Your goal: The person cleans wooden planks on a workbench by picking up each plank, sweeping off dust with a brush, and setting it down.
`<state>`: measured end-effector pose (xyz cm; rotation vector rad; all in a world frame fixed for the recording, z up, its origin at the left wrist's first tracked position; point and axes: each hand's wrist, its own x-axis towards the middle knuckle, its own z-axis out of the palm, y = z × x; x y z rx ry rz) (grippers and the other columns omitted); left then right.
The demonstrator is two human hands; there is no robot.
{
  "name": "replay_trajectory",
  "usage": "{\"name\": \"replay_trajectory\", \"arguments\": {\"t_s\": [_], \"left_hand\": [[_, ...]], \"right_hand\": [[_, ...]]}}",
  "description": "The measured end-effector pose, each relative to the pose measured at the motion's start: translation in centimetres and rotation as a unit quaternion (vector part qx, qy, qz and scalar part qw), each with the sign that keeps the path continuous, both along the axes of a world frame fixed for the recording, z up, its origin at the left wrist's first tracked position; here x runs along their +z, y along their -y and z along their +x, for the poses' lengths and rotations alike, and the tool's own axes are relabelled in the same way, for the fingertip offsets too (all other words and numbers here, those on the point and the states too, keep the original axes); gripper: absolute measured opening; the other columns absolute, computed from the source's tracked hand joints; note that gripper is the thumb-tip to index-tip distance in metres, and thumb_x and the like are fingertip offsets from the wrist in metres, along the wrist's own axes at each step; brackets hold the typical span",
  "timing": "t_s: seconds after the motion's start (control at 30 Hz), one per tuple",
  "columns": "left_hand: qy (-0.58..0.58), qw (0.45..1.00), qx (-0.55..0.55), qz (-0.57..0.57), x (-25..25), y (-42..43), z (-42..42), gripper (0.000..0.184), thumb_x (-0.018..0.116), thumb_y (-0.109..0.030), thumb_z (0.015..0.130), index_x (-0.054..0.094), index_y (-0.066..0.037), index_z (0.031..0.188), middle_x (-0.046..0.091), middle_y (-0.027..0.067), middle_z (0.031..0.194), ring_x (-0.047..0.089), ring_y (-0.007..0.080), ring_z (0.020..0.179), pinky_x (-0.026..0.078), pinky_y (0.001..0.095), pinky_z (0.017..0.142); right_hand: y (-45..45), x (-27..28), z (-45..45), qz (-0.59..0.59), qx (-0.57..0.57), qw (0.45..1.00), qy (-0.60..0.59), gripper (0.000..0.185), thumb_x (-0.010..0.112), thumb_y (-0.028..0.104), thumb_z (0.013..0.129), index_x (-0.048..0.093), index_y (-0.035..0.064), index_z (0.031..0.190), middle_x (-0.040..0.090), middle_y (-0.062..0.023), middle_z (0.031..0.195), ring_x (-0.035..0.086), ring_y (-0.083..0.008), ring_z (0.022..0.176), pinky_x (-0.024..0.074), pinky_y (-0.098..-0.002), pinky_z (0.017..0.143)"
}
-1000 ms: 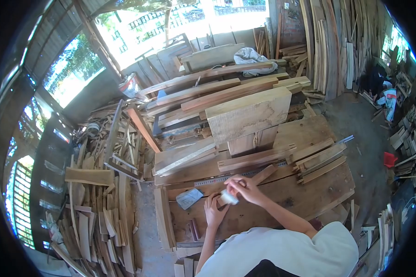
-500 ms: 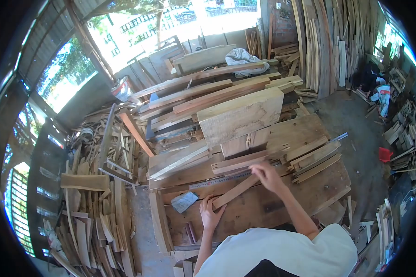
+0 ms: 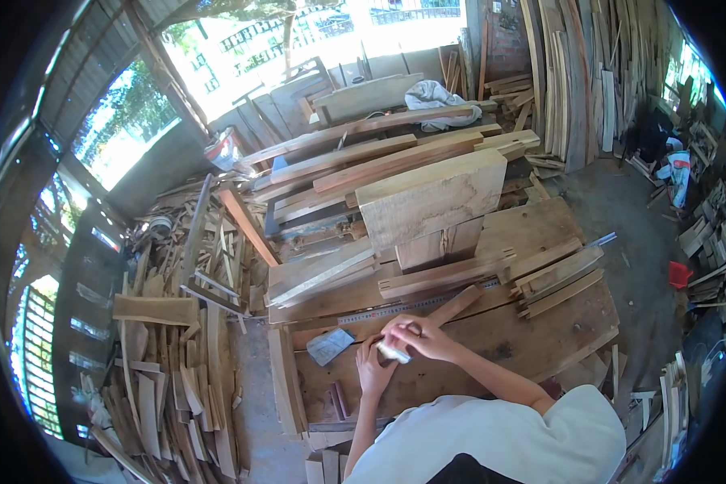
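A wooden strip [image 3: 457, 305] lies slantwise over the workbench [image 3: 532, 347], its near end hidden by my hands. My left hand [image 3: 373, 373] grips that near end, thumb and fingers on either side. Close beside it, my right hand [image 3: 423, 336] is closed above the strip, with a small pale item [image 3: 394, 352] at its fingertips, too blurred to name. Behind the strip rests a steel ruler [image 3: 371, 316]. A bluish-grey sheet of paper [image 3: 329, 346] lies left of my left hand, and two dark reddish sticks [image 3: 337, 401] lie nearer me.
A thick wooden slab [image 3: 431, 202] stands behind the work spot, with a notched wooden piece [image 3: 444, 274] before it. Several cut pieces [image 3: 561, 278] lie at the bench's right. Scrap wood [image 3: 169, 387] fills the left floor; tall boards [image 3: 577, 89] lean at the back right.
My right hand has moved left and nearer me, from the strip's far part to beside my left hand. A pale item now shows at its fingers. My left hand stays on the strip.
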<state>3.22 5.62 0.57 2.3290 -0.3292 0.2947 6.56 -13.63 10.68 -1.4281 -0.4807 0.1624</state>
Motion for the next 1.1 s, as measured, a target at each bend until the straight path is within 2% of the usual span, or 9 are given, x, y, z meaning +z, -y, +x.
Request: {"name": "replay_trajectory", "arguments": {"t_s": [0.03,0.1,0.23,0.43,0.53,0.63,0.9,0.97,1.1], "left_hand": [[0.001,1.000,-0.002,-0.002,0.0,0.0,0.1,0.052,0.084,-0.021,0.069,0.064,-0.005,0.114,0.058,0.0118,0.129,0.053,0.0352,0.119,0.041,0.0477,0.102],[0.013,1.000,0.000,-0.002,0.4,0.3,0.1,0.048,0.084,-0.025,0.073,0.065,-0.006,0.113,0.058,0.0111,0.128,0.053,0.0341,0.118,0.042,0.0471,0.101],[0.017,1.000,0.007,0.005,0.8,0.3,0.0,0.047,0.085,-0.026,0.074,0.065,-0.006,0.111,0.059,0.0111,0.127,0.054,0.0337,0.118,0.043,0.0465,0.100],[0.019,1.000,0.007,-0.003,0.8,0.6,0.1,0.045,0.085,-0.024,0.072,0.066,-0.004,0.109,0.059,0.0117,0.125,0.055,0.0342,0.115,0.043,0.0463,0.100],[0.025,1.000,0.005,-0.003,0.8,0.5,0.1,0.046,0.085,-0.024,0.072,0.066,-0.004,0.109,0.059,0.0116,0.125,0.055,0.0342,0.115,0.043,0.0464,0.100],[0.028,1.000,0.009,0.003,0.6,0.6,0.0,0.046,0.085,-0.025,0.073,0.066,-0.004,0.109,0.060,0.0115,0.125,0.054,0.0342,0.116,0.042,0.0463,0.100],[0.032,0.999,-0.012,-0.008,-2.3,-0.5,0.4,0.047,0.077,-0.019,0.071,0.064,-0.005,0.114,0.058,0.0099,0.131,0.052,0.0342,0.121,0.042,0.0461,0.101],[0.006,0.999,-0.007,-0.053,-2.2,-0.5,0.1,0.049,0.076,-0.020,0.072,0.064,-0.004,0.116,0.058,0.0091,0.132,0.053,0.0344,0.121,0.042,0.0460,0.101],[0.012,1.000,0.017,0.014,-1.3,-0.1,0.1,0.056,0.084,-0.020,0.066,0.064,-0.004,0.115,0.058,0.0096,0.131,0.053,0.0338,0.120,0.042,0.0466,0.102]], "right_hand": [[0.9,0.3,-0.1,-0.030,-0.026,0.996,-0.080,0.025,0.052,0.021,0.106,0.064,-0.0001,0.111,0.069,-0.0059,0.097,0.065,-0.0124,0.090,0.0515,-0.0272,0.082],[2.7,-3.2,1.0,-0.001,-0.126,0.992,-0.002,0.024,0.054,0.022,0.104,0.063,0.0009,0.111,0.069,-0.0065,0.089,0.065,-0.0113,0.078,0.0527,-0.0273,0.073],[8.5,-2.4,1.2,0.088,-0.234,0.965,-0.077,0.022,0.056,0.016,0.103,0.063,-0.0043,0.105,0.070,-0.0117,0.086,0.068,-0.0153,0.079,0.0554,-0.0293,0.074],[13.3,-0.4,0.8,-0.075,-0.433,0.894,0.082,0.021,0.052,0.016,0.105,0.063,-0.0026,0.106,0.071,-0.0111,0.092,0.066,-0.0129,0.079,0.0512,-0.0249,0.072],[11.6,-0.7,0.5,-0.315,-0.391,0.811,0.300,0.014,0.062,0.003,0.091,0.066,0.0041,0.104,0.068,-0.0099,0.096,0.064,-0.0284,0.090,0.0464,-0.0395,0.085],[7.5,-1.8,-0.2,-0.336,-0.232,0.872,0.269,0.032,0.066,0.000,0.078,0.067,0.0113,0.107,0.068,-0.0063,0.098,0.063,-0.0285,0.094,0.0407,-0.0439,0.086],[-2.5,-0.4,-3.6,-0.128,0.039,0.960,0.247,0.017,0.059,0.008,0.097,0.066,0.0071,0.113,0.066,-0.0088,0.103,0.062,-0.0220,0.101,0.0434,-0.0363,0.092],[-2.9,0.0,-3.2,-0.005,0.091,0.995,0.045,0.016,0.054,0.012,0.103,0.065,0.0035,0.111,0.066,-0.0094,0.104,0.062,-0.0186,0.098,0.0476,-0.0333,0.087],[-1.5,-1.6,-1.0,0.098,-0.063,0.991,-0.069,0.022,0.049,0.017,0.106,0.061,-0.0006,0.111,0.067,-0.0102,0.099,0.067,-0.0163,0.090,0.0530,-0.0298,0.083]]}}
